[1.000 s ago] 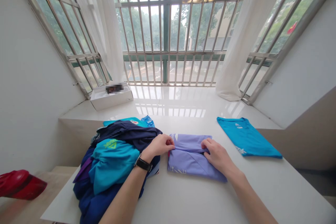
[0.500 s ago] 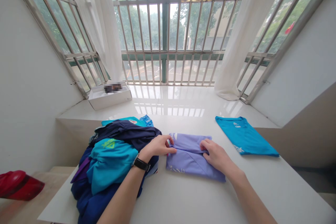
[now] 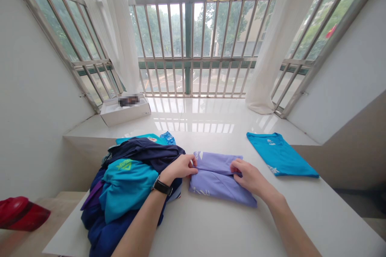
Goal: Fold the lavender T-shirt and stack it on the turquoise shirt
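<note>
A lavender shirt (image 3: 221, 182) with white print lies folded into a flat bundle on the white table (image 3: 211, 233), a seam running along its middle. My left hand (image 3: 180, 167), with a black watch on the wrist, pinches the shirt's left edge near that seam. At the right end of the seam, my right hand (image 3: 245, 174) has thumb and fingers closed on the cloth. Left of the lavender shirt, partly behind my left forearm, is a heap of clothes (image 3: 129, 184) in teal, navy and purple. The fingertips of both hands are partly hidden in the cloth.
A folded blue shirt (image 3: 282, 156) lies at the table's right side. On the window ledge (image 3: 193, 118) behind stands a white box (image 3: 126, 114) with a blurred item in it. White curtains (image 3: 265, 80) hang before the barred window. A red object (image 3: 24, 213) is at the far left.
The lavender shirt has shifted very slightly left, and my left hand with it. Both hands keep their hold on the cloth. The view has tilted a little.
</note>
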